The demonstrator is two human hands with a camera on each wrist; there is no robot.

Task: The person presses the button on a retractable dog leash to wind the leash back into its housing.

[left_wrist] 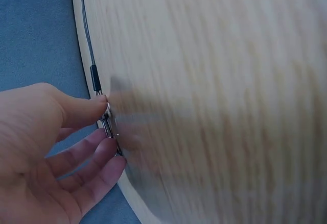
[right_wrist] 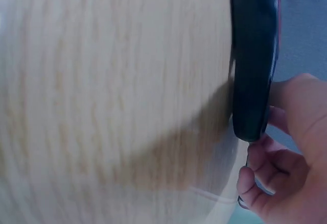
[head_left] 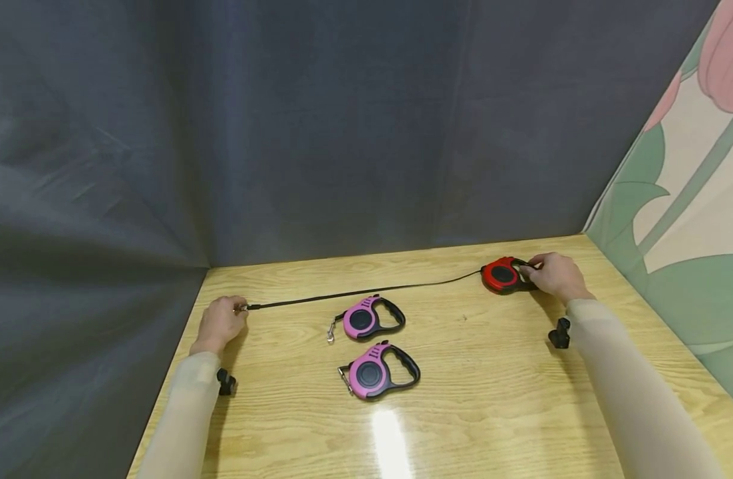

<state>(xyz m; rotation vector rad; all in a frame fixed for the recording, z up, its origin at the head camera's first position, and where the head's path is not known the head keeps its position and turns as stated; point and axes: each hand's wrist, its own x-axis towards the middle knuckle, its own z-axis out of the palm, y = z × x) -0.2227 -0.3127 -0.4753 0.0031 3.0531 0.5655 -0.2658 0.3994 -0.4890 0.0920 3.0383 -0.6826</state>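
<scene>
A red and black retractable dog leash (head_left: 499,275) lies at the back right of the table, its black handle (right_wrist: 253,76) held by my right hand (head_left: 559,276). The thin black strap (head_left: 354,293) runs out of it to the left across the back. At the strap's far end my left hand (head_left: 220,322) pinches the metal clip (left_wrist: 106,126) between thumb and fingers. Two pink and black retractable leashes rest between the hands, in front of the strap: a farther one (head_left: 359,320) and a nearer one (head_left: 366,374), each with its metal clip pointing left.
The light wood table (head_left: 474,399) has a dark grey curtain (head_left: 342,133) along its back and left edges. On the right rises a panel with a flower pattern (head_left: 702,219). A small black device (head_left: 560,334) is strapped at each wrist.
</scene>
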